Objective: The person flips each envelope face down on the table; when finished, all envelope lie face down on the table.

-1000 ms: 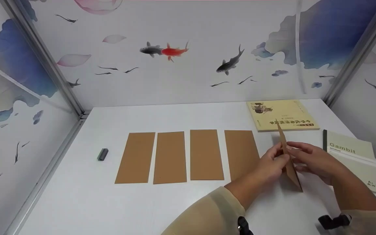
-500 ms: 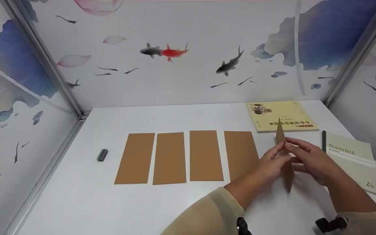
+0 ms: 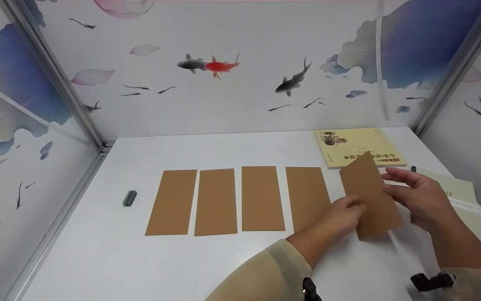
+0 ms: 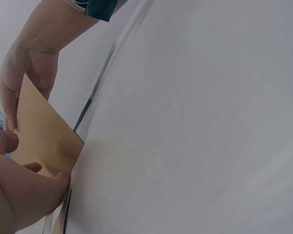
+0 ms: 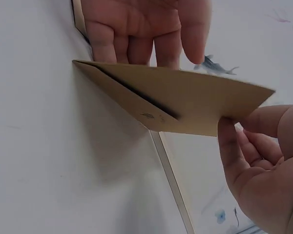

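Observation:
A brown kraft-paper envelope [image 3: 370, 192] is held tilted above the table with its broad face towards the head camera. My left hand [image 3: 338, 217] pinches its lower left edge, thumb in front and the other fingers hidden behind. At the right edge, my right hand [image 5: 268, 161] pinches the paper between thumb and finger. From the right wrist, the envelope [image 5: 200, 92] shows a folded layer with a dark gap and small print. Left of the hands, several similar brown pieces lie flat in a row, from the leftmost piece [image 3: 171, 202] to the rightmost piece [image 3: 307, 188], partly covered by my left hand.
A yellow book [image 3: 349, 146] lies at the back right. My right hand partly covers a pale green notebook [image 3: 459, 182] at the right. One small dark block [image 3: 130, 198] lies at the left of the white table [image 3: 140, 267]. Printed walls stand around it.
The held envelope has turned from nearly edge-on to face the head camera. My right hand has moved right, away from my left hand, to the envelope's right edge.

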### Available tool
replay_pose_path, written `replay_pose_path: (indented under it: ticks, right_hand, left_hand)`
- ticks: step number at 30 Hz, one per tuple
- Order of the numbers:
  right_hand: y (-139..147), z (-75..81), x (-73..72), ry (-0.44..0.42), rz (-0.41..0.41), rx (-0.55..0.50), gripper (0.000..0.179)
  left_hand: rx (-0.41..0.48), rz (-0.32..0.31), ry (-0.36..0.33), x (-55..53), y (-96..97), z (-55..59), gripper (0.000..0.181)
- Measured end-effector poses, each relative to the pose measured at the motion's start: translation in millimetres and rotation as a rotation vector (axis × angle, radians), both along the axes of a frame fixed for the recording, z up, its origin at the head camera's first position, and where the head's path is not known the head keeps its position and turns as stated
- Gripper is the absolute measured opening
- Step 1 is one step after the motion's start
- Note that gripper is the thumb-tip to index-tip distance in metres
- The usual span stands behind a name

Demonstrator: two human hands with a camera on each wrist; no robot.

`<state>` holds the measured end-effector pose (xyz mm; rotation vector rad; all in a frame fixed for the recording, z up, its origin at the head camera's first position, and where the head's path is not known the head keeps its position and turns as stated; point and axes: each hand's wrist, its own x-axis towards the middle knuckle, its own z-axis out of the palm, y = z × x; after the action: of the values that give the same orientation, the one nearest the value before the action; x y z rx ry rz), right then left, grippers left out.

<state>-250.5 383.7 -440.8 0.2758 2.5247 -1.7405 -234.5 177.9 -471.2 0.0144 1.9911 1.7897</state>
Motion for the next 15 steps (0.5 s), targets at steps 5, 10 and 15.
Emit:
replay_pose_path:
  ticks: [5,10,15]
  right_hand:
    - [8.7,-8.1,-4.4,-0.068,-0.049,0.167,0.072]
    - [13.3,-18.7,-6.9,-0.111,-0.03,0.185,0.067]
    - [16.0,-22.8,-7.4,-0.13,0.012,0.248,0.07]
  left_hand:
    - [-0.022,0.068,0.011,1.4,2.4,0.1,0.031]
    - [-0.006,0.107,0.003,0.9,0.0,0.6,0.041]
    - [0.026,0.128,-0.025,0.1,-3.2,1.1,0.041]
